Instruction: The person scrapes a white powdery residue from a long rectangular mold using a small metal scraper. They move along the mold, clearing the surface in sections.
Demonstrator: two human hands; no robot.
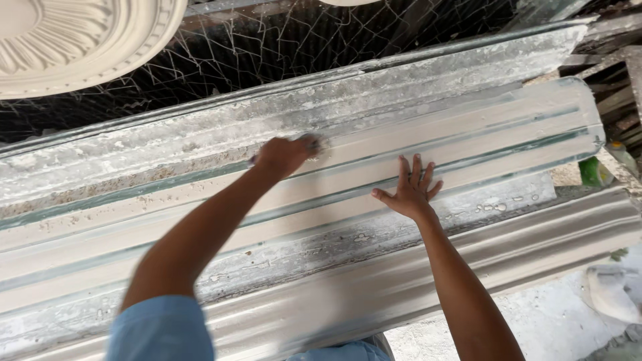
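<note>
Pressing flat, your right hand [409, 190] lay open-fingered on the long ribbed plaster mould [468, 144]. Your left hand [284, 155] — at ten o'clock from it — clenched something small against the mould; what it gripped, you couldn't tell.

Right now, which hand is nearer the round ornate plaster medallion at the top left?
Left. The left hand is closed on the long moulding, below and right of the medallion; the right hand lies flat farther right.
</note>
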